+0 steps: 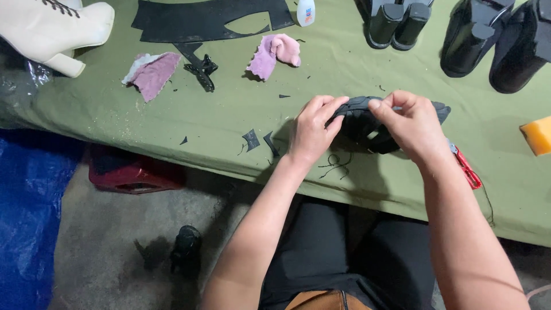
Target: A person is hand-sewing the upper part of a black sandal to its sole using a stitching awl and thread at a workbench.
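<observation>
Over on the far left a cream heeled boot (54, 28) sits at the corner of the green-covered table (229, 115), then a pink cloth scrap (150, 73), a sheet of black cut-out material (206, 20), a second pink scrap (274, 54) and a small white bottle (306, 12). Black offcuts (252, 139) dot the cloth near the table edge. Now to the action: the left hand (311, 129) pinches the near end of a black leather shoe piece (359, 117), fingers curled tight onto its rim, and the right hand (408, 123) clamps the other end, thumb and forefinger pressed on top. Both hands grip it just above the table's front edge. To do this well, I'd judge the pinches should stay close together and pull evenly, so the edge folds clean rather than puckering. The piece itself looks dark, soft and curved, matte with stitched or folded seams, partly hidden by the fingers. Behind the right wrist lies a red-handled tool (466, 167); beyond stand glossy black boots (488, 40) and, at the right edge, an orange block (538, 135)
</observation>
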